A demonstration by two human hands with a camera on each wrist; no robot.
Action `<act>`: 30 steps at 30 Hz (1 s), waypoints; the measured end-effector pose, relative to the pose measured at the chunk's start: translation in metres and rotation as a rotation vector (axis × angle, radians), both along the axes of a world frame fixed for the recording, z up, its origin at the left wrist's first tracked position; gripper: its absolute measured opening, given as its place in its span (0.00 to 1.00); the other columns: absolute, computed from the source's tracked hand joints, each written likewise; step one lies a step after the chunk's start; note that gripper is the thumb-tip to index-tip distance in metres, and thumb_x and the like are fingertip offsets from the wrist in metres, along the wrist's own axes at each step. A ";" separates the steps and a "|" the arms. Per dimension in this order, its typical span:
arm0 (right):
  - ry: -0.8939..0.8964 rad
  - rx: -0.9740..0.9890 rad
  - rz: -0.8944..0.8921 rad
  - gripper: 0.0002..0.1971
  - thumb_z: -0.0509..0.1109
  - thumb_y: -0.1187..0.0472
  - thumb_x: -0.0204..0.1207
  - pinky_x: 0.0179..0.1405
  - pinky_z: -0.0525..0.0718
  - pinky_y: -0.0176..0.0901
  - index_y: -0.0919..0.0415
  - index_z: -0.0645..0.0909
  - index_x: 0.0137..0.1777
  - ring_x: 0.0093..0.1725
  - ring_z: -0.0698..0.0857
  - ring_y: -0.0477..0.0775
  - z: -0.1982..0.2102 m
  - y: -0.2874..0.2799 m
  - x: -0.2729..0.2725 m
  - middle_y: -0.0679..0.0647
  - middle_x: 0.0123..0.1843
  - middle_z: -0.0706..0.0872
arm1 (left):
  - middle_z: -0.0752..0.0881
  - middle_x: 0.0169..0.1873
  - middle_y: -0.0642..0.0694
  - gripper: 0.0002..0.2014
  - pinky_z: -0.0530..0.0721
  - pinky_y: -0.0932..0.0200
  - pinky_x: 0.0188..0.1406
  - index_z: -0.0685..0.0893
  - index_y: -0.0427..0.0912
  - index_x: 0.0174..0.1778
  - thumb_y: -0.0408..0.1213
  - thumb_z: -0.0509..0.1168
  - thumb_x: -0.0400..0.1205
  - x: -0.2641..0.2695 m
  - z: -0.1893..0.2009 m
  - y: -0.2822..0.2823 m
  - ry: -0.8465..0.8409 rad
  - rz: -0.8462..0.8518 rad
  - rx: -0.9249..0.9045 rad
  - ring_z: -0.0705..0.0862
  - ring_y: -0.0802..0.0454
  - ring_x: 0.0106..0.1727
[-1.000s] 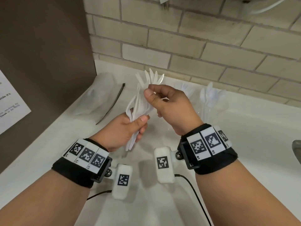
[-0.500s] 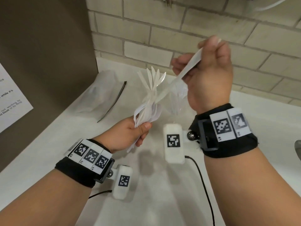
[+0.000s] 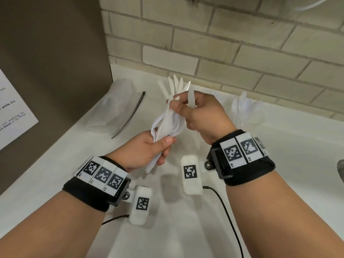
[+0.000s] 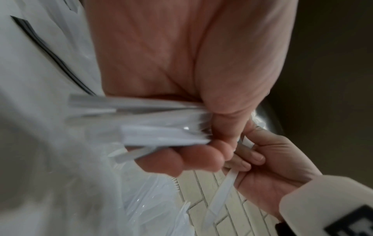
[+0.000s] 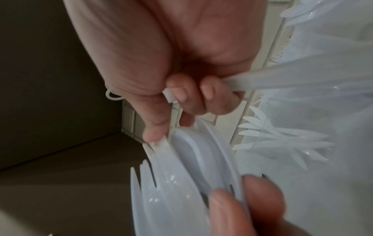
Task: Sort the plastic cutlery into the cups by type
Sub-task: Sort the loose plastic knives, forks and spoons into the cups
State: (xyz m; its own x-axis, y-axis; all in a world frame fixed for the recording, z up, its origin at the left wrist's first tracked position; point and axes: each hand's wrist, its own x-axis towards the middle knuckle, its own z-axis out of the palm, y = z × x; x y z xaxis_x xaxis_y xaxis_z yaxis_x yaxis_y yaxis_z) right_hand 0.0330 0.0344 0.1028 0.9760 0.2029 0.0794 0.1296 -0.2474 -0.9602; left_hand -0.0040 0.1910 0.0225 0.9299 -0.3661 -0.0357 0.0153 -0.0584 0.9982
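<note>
The left hand grips a bunch of white cutlery. The right hand holds one knife and pinches the bunch.

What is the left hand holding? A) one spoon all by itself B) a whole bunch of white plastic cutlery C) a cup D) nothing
B: the left hand grips a bunch of white plastic cutlery, with fork tines and a spoon bowl showing in the right wrist view.
</note>
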 end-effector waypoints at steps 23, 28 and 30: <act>-0.031 -0.077 -0.110 0.14 0.74 0.55 0.75 0.25 0.68 0.33 0.52 0.80 0.28 0.16 0.74 0.36 -0.011 0.015 -0.005 0.37 0.15 0.76 | 0.78 0.28 0.49 0.08 0.78 0.57 0.29 0.73 0.52 0.40 0.44 0.58 0.85 0.010 -0.007 -0.004 -0.137 0.216 0.258 0.76 0.57 0.23; -0.040 -0.091 -0.137 0.17 0.72 0.59 0.75 0.27 0.69 0.37 0.52 0.77 0.25 0.17 0.72 0.38 -0.013 0.020 0.000 0.40 0.17 0.76 | 0.78 0.30 0.47 0.06 0.79 0.56 0.30 0.75 0.51 0.43 0.44 0.59 0.85 0.009 -0.006 -0.005 -0.118 0.215 0.248 0.77 0.55 0.24; -0.047 -0.062 -0.175 0.15 0.70 0.57 0.76 0.31 0.71 0.40 0.51 0.76 0.28 0.22 0.74 0.42 -0.013 0.022 0.002 0.41 0.23 0.77 | 0.79 0.29 0.48 0.07 0.79 0.57 0.29 0.75 0.52 0.41 0.44 0.59 0.85 0.009 -0.006 -0.005 -0.125 0.218 0.253 0.77 0.56 0.24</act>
